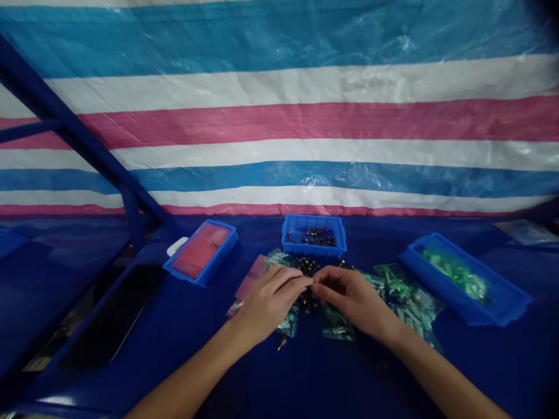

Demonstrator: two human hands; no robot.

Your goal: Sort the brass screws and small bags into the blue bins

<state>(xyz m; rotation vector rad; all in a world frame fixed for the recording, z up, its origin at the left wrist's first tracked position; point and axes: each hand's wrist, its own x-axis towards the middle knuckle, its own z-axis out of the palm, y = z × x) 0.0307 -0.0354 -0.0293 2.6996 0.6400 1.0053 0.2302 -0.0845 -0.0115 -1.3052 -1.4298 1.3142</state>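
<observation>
dark pieces [309, 266], piled between left hand [271, 299] and right hand [357, 297]

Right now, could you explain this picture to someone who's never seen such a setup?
There's no machine: a head-worn camera looks forward and down at a person's bare left hand and right hand. On the dark blue surface lie small dark metallic pieces and clear plastic bags of green and whitish pieces. Around them stand three blue plastic bins: the left bin holds flat pinkish-red material, the middle bin small dark pieces, the right bin green items. The fingertips meet by the metallic pieces; anything pinched is too small to make out.
</observation>
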